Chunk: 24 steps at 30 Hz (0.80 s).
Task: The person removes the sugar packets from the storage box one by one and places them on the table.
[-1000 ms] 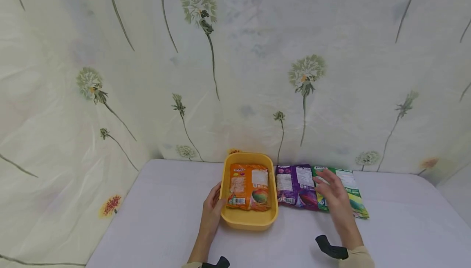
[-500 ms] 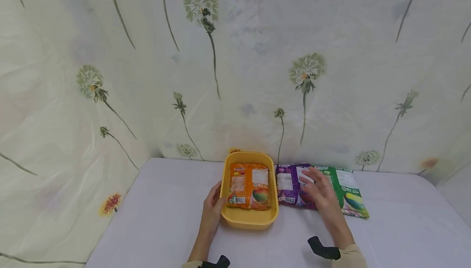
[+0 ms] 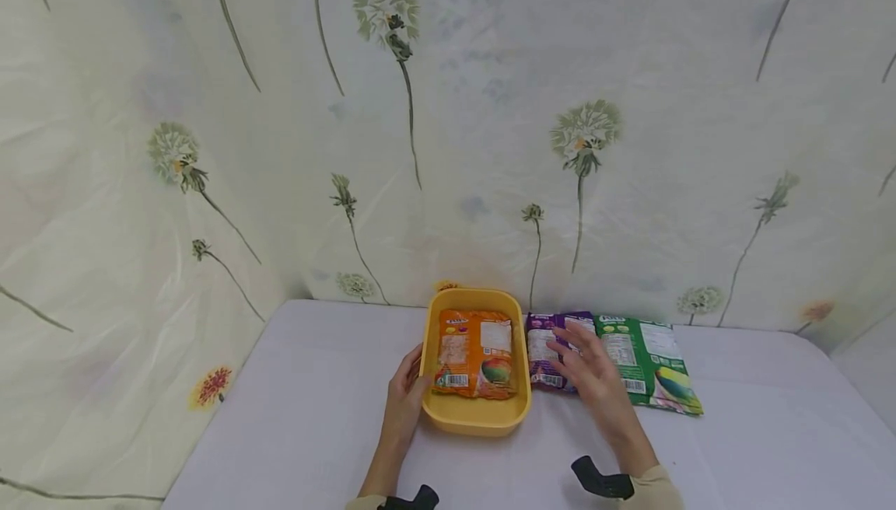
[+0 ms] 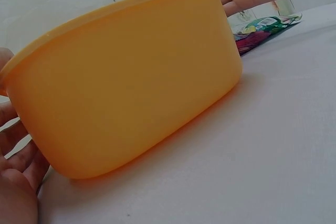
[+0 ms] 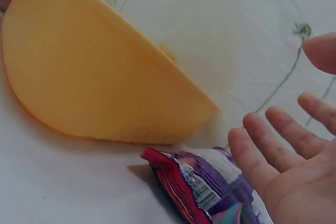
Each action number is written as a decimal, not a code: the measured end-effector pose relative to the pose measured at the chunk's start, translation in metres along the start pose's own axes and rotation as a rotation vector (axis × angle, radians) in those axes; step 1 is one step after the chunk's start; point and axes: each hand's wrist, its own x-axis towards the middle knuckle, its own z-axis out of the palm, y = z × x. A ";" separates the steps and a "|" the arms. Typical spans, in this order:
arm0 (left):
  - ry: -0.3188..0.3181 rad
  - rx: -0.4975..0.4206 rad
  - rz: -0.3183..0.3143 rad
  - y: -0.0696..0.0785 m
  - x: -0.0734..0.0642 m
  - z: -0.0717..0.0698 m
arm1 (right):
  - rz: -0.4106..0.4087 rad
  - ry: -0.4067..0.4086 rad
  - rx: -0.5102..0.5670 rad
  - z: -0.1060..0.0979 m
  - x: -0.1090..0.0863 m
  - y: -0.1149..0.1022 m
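Observation:
A yellow plastic tub [image 3: 477, 423] stands on the table with an orange packet [image 3: 463, 351] lying flat inside it. My left hand [image 3: 404, 405] grips the tub's left side, thumb at the rim and fingers along the outer wall. To the right of the tub lies a purple packet [image 3: 543, 348], its red crimped end facing the right wrist camera. Over this packet hovers my right hand [image 3: 595, 378], fingers spread and holding nothing; it hides part of the packet in the head view. A green packet [image 3: 640, 351] lies beside the purple one, further right.
A white-covered table [image 3: 315, 417] carries everything. Directly behind it hangs a pale curtain [image 3: 462, 144] printed with dandelions, close to the tub and packets. Each wrist wears a black strap mount [image 3: 600, 480].
My right hand has moved left, from over the green packet to over the purple one, uncovering the green packet. The left hand and the tub stay in place.

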 end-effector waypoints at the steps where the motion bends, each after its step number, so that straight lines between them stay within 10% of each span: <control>1: -0.001 -0.001 0.001 0.000 0.000 0.000 | -0.007 -0.017 0.035 0.001 0.000 -0.001; 17: -0.006 0.000 0.004 -0.003 0.003 0.000 | -0.028 -0.328 0.373 0.019 -0.005 -0.025; 24: -0.003 -0.008 -0.015 -0.002 0.002 -0.002 | 0.081 -0.361 0.333 0.032 -0.005 -0.032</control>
